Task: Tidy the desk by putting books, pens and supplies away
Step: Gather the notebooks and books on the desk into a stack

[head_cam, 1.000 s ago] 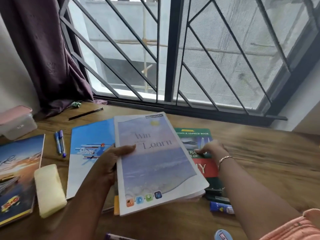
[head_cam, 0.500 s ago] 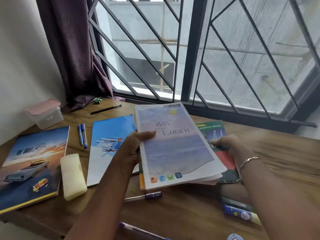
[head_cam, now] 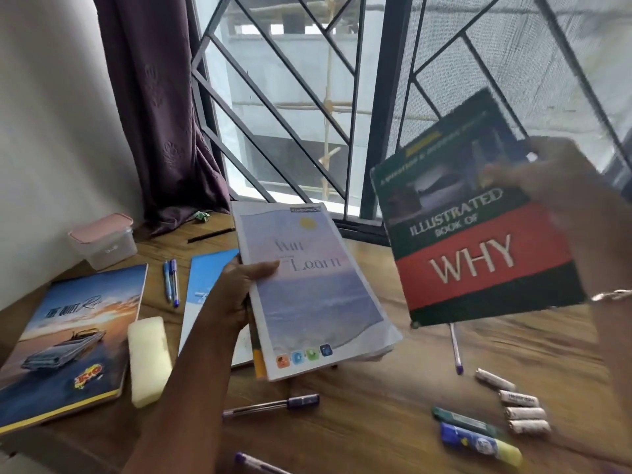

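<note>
My left hand (head_cam: 239, 295) grips a stack of books (head_cam: 314, 289) just over the desk (head_cam: 376, 422). My right hand (head_cam: 564, 200) holds a green book (head_cam: 478, 241) aloft. I judge tidying barely begun: the car notebook (head_cam: 68, 343), blue book (head_cam: 208, 278), pens (head_cam: 273, 403) and markers (head_cam: 478, 443) lie loose.

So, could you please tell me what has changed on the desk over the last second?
The right hand gripped the green book, which lay on the desk, and lifted it clear. The left hand keeps holding the Learn book; the car notebook and yellow block stayed put.
</note>
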The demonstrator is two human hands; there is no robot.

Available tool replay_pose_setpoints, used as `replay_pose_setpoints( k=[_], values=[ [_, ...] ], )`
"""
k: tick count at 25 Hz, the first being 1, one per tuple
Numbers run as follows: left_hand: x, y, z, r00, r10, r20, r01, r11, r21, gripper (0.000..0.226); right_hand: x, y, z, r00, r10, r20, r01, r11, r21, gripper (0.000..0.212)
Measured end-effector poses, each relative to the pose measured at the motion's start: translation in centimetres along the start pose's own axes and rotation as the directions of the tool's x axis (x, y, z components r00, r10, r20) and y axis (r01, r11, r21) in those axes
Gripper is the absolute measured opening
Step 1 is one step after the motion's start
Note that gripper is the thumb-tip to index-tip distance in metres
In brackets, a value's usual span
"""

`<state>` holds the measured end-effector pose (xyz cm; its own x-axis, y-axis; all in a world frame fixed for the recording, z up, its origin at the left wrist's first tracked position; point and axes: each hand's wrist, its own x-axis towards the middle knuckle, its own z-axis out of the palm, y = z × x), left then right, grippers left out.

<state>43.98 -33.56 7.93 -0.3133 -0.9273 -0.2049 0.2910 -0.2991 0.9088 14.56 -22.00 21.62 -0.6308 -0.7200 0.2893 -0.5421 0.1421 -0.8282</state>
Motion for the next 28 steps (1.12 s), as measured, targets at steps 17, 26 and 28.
replay_pose_setpoints(
  k=[17,26,28],
  values=[
    [-1.2,-4.5,8.0,0.989,-0.042,0.141,0.060,0.990,-0.125,0.078,-3.3,3.1,3.3,0.789,0.456,0.412,-0.561,0.808,0.178,0.023],
    [-6.9,-8.0,15.1,0.891,-0.164,0.423,0.262,0.947,-0.184,0.079,-7.2,8.0,-3.3,0.781,0.531,0.329,-0.610,0.762,0.219,0.021],
    [-8.9,-9.3,17.5,0.870,-0.191,0.455,0.277,0.952,-0.130,0.050,-7.7,10.4,-5.5,0.803,0.527,0.278,-0.586,0.784,0.206,0.018]
  ],
)
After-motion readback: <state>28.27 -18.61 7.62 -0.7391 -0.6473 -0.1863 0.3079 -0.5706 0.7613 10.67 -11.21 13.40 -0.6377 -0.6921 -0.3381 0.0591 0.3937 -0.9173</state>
